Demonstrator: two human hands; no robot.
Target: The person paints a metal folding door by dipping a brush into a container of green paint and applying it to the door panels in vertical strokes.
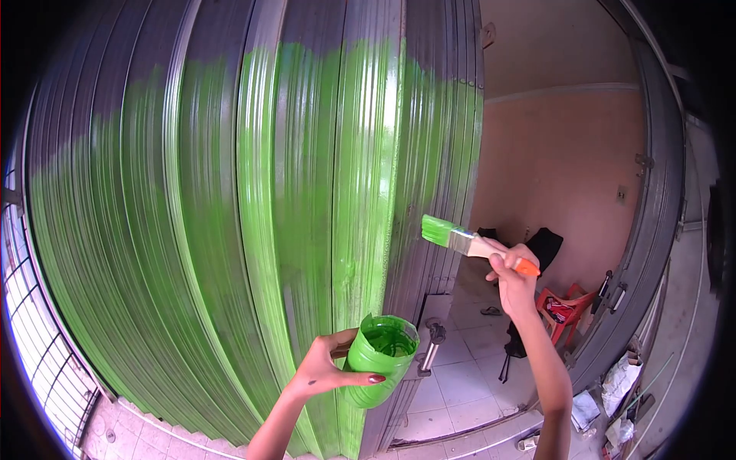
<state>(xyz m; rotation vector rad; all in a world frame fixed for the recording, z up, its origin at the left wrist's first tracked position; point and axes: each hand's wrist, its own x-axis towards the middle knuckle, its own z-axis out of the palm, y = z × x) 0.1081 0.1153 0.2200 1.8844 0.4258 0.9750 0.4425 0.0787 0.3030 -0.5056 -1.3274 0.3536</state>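
Observation:
My left hand [326,369] is wrapped round a cut plastic bottle [373,383] with green paint inside and smeared over its walls. In my right hand [515,270] is a paintbrush [481,245], gripped by its pale handle with an orange end. Its green-coated bristles point left, close to the edge of a folding metal door [307,199]. Wet-looking green paint covers the door's lower and middle ribs. Along the top and on the panels near the right edge, grey metal shows.
Right of the door, an opening leads to a room with a tiled floor [460,383] and a pinkish wall [563,153]. A red chair [566,307] stands inside. A grey door panel [640,230] borders the right side, with plastic bags [619,383] below it. Window bars [42,345] are at far left.

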